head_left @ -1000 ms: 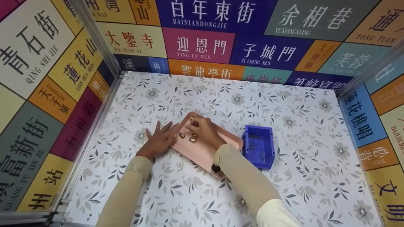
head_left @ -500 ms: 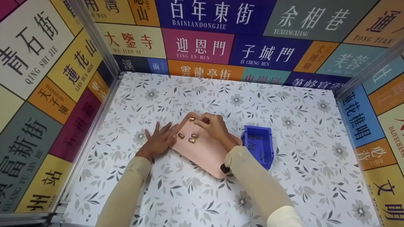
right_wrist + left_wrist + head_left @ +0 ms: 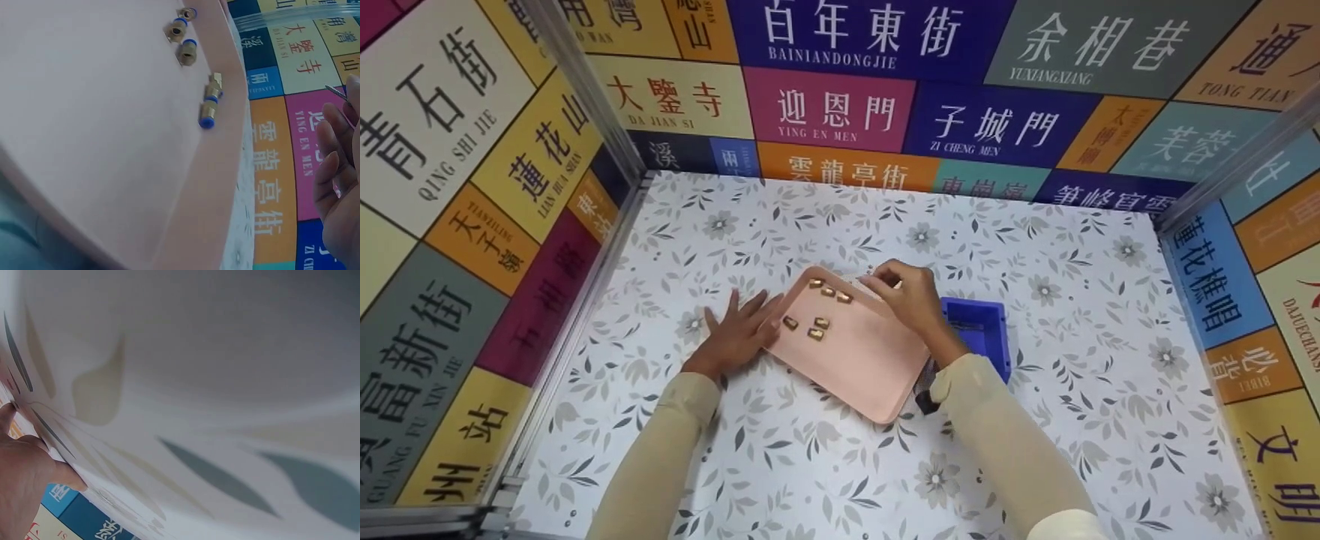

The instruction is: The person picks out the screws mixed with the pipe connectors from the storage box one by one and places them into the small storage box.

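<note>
My right hand [image 3: 911, 296] is just past the tray's far right side, near the blue bin. In the right wrist view it pinches a thin metal screw [image 3: 336, 92] between thumb and fingertips. Several brass push-in fittings with blue collars lie on the pink tray [image 3: 862, 364]. A row of fittings [image 3: 828, 292] runs along the far edge, and another group [image 3: 817, 334] sits nearer the left end. With fingers spread, my left hand [image 3: 739, 334] rests on the table against the tray's left edge. The left wrist view shows part of that hand [image 3: 25, 486] on the patterned tabletop.
A blue bin [image 3: 997, 322] stands right of the tray, partly hidden behind my right forearm, with dark screws [image 3: 969, 325] inside. The floral tabletop [image 3: 1057, 450] is bounded by panels with large lettering at the back and both sides.
My right hand has moved right, from over the tray's far left corner to beyond its far edge. Fittings along that edge, earlier hidden by the hand, now show. My left hand stays put.
</note>
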